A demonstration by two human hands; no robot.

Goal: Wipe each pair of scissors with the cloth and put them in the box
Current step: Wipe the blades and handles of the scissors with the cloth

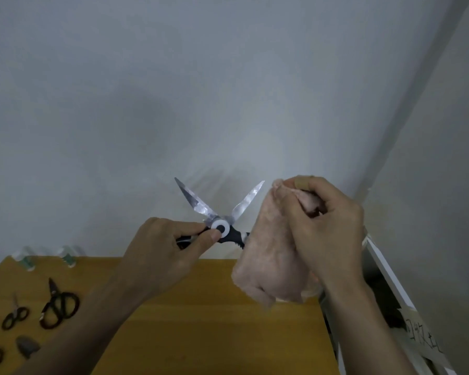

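Mid-frame, left hand (160, 255) is gripping black-handled steel kitchen scissors (220, 212) splayed open, right hand (325, 228) is bunching the pink fuzzy cloth (266, 261), while dark-handled scissors (57, 304) are still waiting lower left on the yellow worktop (214, 320).

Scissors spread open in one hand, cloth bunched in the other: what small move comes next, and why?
Probably bring the cloth in the right hand onto the nearer blade: the left hand holds the scissors open, blades bare, cloth beside them.
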